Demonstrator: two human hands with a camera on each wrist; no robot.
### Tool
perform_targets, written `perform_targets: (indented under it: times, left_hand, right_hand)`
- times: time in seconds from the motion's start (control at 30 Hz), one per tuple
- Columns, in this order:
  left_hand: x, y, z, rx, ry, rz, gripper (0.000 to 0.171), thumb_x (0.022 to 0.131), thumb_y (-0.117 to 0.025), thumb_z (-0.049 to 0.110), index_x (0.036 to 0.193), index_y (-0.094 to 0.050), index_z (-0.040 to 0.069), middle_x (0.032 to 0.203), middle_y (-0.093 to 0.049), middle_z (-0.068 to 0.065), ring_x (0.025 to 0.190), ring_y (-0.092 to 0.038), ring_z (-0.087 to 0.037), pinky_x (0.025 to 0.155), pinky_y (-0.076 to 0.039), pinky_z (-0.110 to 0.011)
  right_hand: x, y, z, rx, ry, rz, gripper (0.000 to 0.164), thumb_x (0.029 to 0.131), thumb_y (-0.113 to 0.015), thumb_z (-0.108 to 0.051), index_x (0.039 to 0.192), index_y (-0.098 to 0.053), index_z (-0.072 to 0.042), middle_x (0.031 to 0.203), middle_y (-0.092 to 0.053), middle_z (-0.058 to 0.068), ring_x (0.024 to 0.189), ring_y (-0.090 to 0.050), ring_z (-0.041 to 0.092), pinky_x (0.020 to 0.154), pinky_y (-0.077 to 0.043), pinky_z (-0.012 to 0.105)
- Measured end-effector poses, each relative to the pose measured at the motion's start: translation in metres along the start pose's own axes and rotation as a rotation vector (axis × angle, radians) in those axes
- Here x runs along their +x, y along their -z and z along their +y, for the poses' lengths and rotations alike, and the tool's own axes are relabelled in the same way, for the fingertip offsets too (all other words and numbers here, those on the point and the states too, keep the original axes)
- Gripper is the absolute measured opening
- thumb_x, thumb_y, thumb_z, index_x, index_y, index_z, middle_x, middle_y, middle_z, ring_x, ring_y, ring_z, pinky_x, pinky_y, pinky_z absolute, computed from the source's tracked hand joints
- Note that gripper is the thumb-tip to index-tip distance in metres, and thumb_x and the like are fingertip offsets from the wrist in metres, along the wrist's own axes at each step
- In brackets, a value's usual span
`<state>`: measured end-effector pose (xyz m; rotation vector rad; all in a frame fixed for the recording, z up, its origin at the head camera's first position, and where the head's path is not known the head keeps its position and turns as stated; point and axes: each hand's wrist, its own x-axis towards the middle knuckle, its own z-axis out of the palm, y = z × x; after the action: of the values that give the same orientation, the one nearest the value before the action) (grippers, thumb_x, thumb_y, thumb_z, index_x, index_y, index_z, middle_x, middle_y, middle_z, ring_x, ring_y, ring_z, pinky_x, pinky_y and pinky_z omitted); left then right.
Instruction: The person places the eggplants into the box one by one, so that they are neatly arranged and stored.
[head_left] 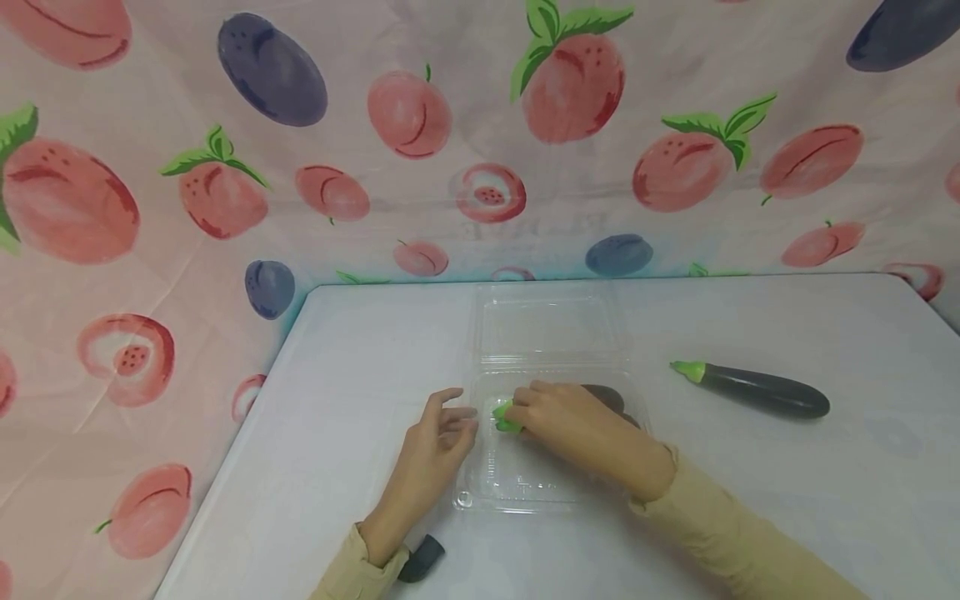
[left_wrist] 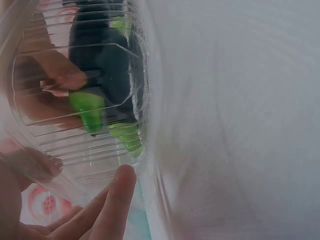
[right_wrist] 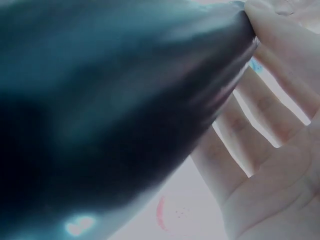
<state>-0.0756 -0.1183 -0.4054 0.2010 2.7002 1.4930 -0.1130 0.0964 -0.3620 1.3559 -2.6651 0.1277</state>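
My right hand [head_left: 573,421] reaches over the clear plastic container [head_left: 517,479] and pinches an eggplant [right_wrist: 125,115] near its narrow green-stemmed end. In the right wrist view its dark, glossy body fills much of the picture, with the thumb and a fingertip at its tip. A second eggplant [left_wrist: 120,75] lies alongside in the container, seen through the ribbed wall in the left wrist view. My left hand [head_left: 431,446] is just left of the container, fingers loosely extended and holding nothing. The right hand hides most of both eggplants from the head view.
Another eggplant [head_left: 765,392] with a green stem lies on the white table [head_left: 360,350] to the right. The container's lid [head_left: 551,325] is folded back toward the far edge. A fruit-print cloth [head_left: 420,200] hangs behind and on the left.
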Motion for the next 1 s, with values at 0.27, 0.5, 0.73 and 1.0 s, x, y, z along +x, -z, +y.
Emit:
perform_targets:
  times: [0.27,0.5,0.73,1.0]
  left_hand:
    - [-0.0004,-0.0004,0.0004,-0.008,-0.008,0.001,0.047,0.100,-0.059,0.019,0.142,-0.041,0.008,0.124,-0.068,-0.011,0.107,-0.069,-0.024,0.092,-0.057,-0.041]
    - [-0.0001,-0.0004,0.0007,-0.008,-0.013,0.001,0.047,0.100,-0.059,0.019,0.142,-0.041,0.008,0.123,-0.068,-0.012,0.107,-0.069,-0.024,0.091,-0.058,-0.041]
    - [-0.0001,-0.0002,0.0012,0.001,-0.012,0.003,0.047,0.100,-0.060,0.020,0.142,-0.041,0.008,0.123,-0.069,-0.011,0.106,-0.069,-0.023,0.092,-0.058,-0.041]
    - [-0.0005,-0.0003,0.0016,0.001,-0.003,0.003,0.048,0.100,-0.060,0.019,0.142,-0.041,0.008,0.123,-0.068,-0.011,0.106,-0.069,-0.023,0.092,-0.057,-0.042]
  right_hand:
    - [0.0010,-0.0020,0.0008,0.012,-0.012,-0.033,0.024,0.078,-0.082,-0.021,0.101,-0.075,-0.018,0.085,-0.065,-0.005,0.073,-0.058,0.010,0.062,-0.052,0.021]
    - [0.0020,-0.0039,0.0015,0.035,-0.016,-0.062,0.023,0.079,-0.082,-0.023,0.101,-0.075,-0.018,0.089,-0.068,-0.005,0.076,-0.060,0.010,0.066,-0.054,0.021]
    - [0.0011,-0.0060,0.0018,0.050,0.013,-0.045,0.019,0.078,-0.081,-0.022,0.096,-0.075,-0.018,0.088,-0.067,-0.006,0.076,-0.059,0.010,0.063,-0.052,0.020]
    - [0.0010,-0.0059,0.0013,0.052,0.016,-0.051,0.018,0.079,-0.082,-0.020,0.095,-0.075,-0.018,0.086,-0.065,-0.007,0.072,-0.056,0.008,0.062,-0.051,0.019]
